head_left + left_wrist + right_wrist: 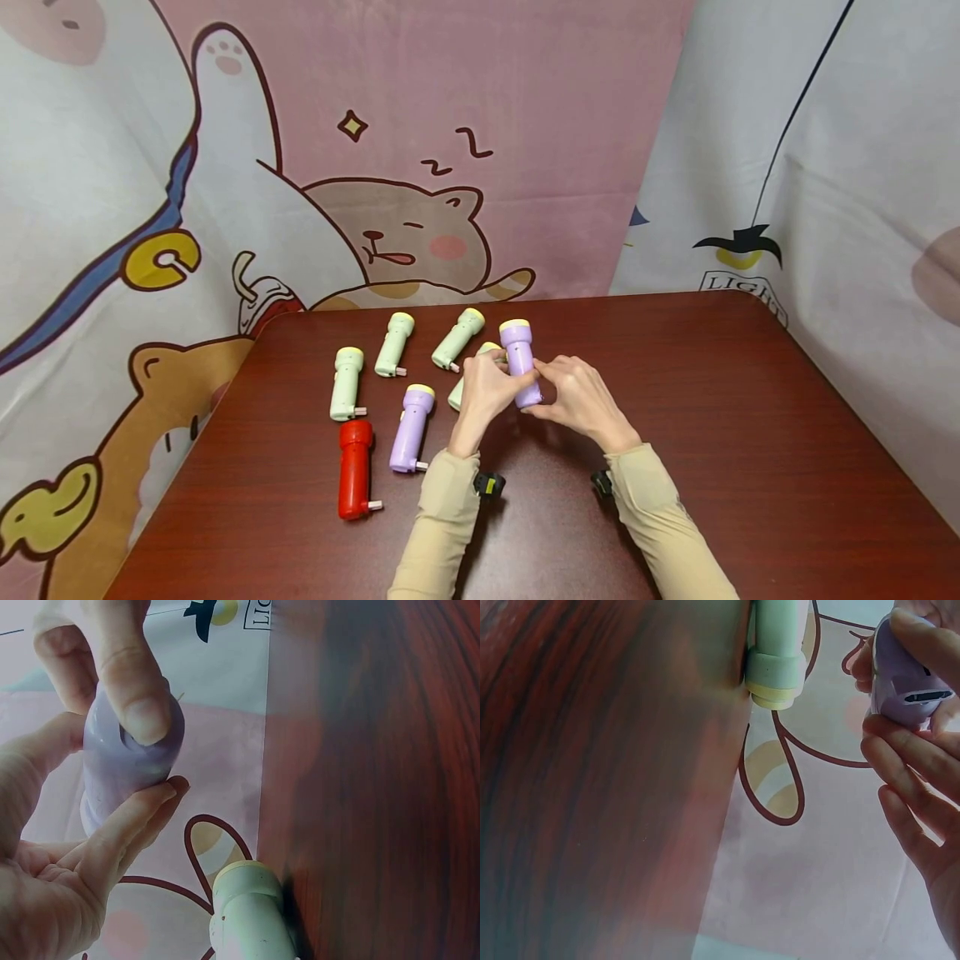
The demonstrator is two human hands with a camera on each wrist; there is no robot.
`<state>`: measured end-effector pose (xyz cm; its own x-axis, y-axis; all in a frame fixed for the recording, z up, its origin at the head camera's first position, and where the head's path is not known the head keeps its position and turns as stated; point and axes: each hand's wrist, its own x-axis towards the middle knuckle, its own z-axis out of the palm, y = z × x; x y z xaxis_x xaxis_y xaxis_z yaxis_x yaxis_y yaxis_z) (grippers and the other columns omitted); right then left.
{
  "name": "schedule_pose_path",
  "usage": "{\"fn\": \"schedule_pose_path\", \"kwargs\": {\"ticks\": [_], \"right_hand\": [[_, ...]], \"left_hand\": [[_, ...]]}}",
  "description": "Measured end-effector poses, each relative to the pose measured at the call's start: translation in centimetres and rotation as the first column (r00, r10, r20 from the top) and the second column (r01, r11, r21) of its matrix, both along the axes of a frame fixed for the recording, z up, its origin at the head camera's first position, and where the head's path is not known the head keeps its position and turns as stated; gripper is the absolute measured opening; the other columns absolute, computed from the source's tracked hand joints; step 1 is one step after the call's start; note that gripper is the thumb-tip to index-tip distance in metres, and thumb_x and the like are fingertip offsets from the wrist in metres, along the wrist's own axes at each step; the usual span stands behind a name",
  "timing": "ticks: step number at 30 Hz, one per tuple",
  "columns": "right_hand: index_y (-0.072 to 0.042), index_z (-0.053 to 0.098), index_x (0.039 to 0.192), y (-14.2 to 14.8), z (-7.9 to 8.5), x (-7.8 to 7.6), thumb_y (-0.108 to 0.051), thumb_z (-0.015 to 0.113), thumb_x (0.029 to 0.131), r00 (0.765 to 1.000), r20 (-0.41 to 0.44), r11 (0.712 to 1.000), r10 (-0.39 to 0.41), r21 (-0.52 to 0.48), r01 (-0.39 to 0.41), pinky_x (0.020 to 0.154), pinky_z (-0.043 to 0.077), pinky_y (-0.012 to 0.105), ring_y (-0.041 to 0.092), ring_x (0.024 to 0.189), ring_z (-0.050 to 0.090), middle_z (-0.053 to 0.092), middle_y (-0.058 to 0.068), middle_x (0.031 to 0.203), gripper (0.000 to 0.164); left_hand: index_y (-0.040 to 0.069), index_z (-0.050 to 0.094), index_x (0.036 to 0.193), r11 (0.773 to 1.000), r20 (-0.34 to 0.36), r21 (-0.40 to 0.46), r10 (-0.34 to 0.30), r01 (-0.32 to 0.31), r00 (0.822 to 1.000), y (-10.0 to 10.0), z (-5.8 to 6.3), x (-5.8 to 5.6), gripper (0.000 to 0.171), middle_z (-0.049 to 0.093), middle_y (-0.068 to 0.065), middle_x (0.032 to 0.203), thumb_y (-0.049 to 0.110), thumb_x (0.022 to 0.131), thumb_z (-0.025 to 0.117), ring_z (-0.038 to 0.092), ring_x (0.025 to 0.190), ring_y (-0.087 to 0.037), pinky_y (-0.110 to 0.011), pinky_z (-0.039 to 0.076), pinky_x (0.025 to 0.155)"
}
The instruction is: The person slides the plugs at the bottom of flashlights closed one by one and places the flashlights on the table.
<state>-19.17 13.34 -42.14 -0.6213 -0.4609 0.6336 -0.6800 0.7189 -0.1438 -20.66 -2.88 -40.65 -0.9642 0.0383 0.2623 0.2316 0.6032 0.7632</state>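
Both hands hold a purple flashlight [516, 342] with a pale yellow rim, raised over the table with its head up and away from the person. On its left side, my left hand [486, 390] grips the body between fingers and thumb. From the other side, my right hand [583, 398] pinches the lower body near the base. A dark slot shows in the base of the purple flashlight [907, 682] in the right wrist view. Behind the left hand lies a pale green flashlight [457, 395], partly hidden.
To the left lie more pale green flashlights [347, 383], another purple flashlight [411, 429] and a red flashlight [354, 471], each with a metal prong sticking out at its base. The brown wooden table [750, 458] ends at a cartoon-printed cloth [570, 150].
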Motion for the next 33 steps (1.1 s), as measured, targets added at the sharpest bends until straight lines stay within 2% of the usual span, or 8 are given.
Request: {"fn": "schedule_pose_path", "kwargs": {"ticks": [8,14,18,22,26,33], "right_hand": [[-0.001,0.07,0.1,0.0,-0.2,0.1,-0.034,0.09,0.055,0.999,0.024,0.999,-0.034,0.013,0.034,0.065,0.049,0.035,0.018,0.069,0.06,0.068,0.005,0.077,0.059],[-0.003,0.067,0.108,0.4,-0.6,0.3,-0.033,0.086,0.062,0.989,0.128,0.997,-0.071,-0.001,0.072,0.068,0.051,0.037,0.021,0.079,0.063,0.069,0.008,0.089,0.058],[-0.003,0.064,0.114,1.0,-0.7,0.4,-0.036,0.084,0.066,0.975,0.201,0.995,-0.093,-0.008,0.096,0.073,0.052,0.039,0.023,0.088,0.065,0.069,0.01,0.1,0.061],[-0.005,0.062,0.119,1.8,-0.4,0.6,-0.037,0.083,0.068,0.95,0.29,0.992,-0.119,-0.006,0.126,0.077,0.052,0.042,0.024,0.093,0.064,0.068,0.01,0.106,0.064],[-0.006,0.06,0.123,3.1,0.1,0.8,-0.038,0.081,0.071,0.912,0.383,0.988,-0.151,0.023,0.154,0.081,0.051,0.046,0.027,0.101,0.063,0.067,0.012,0.113,0.065],[-0.005,0.057,0.127,6.8,0.8,1.0,-0.022,0.076,0.076,0.845,0.508,0.984,-0.169,0.036,0.175,0.089,0.048,0.054,0.035,0.113,0.059,0.062,0.017,0.123,0.057]], "left_hand": [[-0.003,0.071,0.092,1.0,0.002,-0.007,0.0,0.0,1.0,0.2,-0.2,-0.3,0.045,0.074,-0.015,0.078,0.032,0.065,0.081,0.072,0.072,-0.024,-0.022,0.048,0.054],[-0.001,0.072,0.089,1.0,0.006,-0.012,-0.002,0.002,1.0,0.5,-0.1,-0.5,0.044,0.074,-0.014,0.076,0.034,0.065,0.082,0.07,0.069,-0.021,-0.02,0.045,0.052],[-0.001,0.072,0.089,1.0,0.05,0.005,0.002,-0.002,0.999,1.0,-0.1,-0.6,0.044,0.074,-0.013,0.077,0.034,0.066,0.082,0.069,0.069,-0.02,-0.019,0.044,0.052],[-0.001,0.071,0.09,1.0,0.097,-0.002,0.013,-0.013,0.995,1.7,-0.2,-0.8,0.046,0.074,-0.012,0.079,0.038,0.067,0.082,0.067,0.069,-0.016,-0.017,0.043,0.052],[0.0,0.07,0.088,1.0,0.125,-0.014,0.003,-0.001,0.992,2.9,-0.3,-1.2,0.047,0.073,-0.01,0.077,0.04,0.067,0.082,0.064,0.066,-0.012,-0.016,0.041,0.051],[0.002,0.069,0.09,0.995,0.149,-0.089,-0.025,0.039,0.988,6.5,-0.3,-2.1,0.049,0.072,-0.008,0.078,0.043,0.067,0.083,0.06,0.066,-0.015,-0.02,0.041,0.053]]}}
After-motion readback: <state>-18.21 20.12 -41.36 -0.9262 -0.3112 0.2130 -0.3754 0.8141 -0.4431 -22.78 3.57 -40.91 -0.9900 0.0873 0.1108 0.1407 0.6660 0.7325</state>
